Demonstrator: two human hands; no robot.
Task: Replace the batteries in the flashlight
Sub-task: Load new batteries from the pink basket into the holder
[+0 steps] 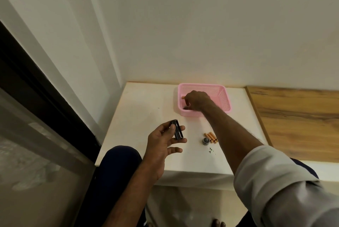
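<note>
My left hand (166, 139) holds the black flashlight body (177, 129) above the near part of the white table, thumb laid across it. My right hand (197, 100) reaches into the pink basket (224, 98) at the back of the table, fingers curled down over something small and orange (183, 97); what it grips is hidden. Three orange batteries (211, 137) lie side by side on the table, with the flashlight's round black cap (206, 141) just left of them.
The white table (139, 109) fills a corner, with walls behind and to the left. A wooden surface (297, 122) adjoins it on the right. Small green scraps (211, 150) lie near the front edge. My knee (119, 157) sits against the table's front left.
</note>
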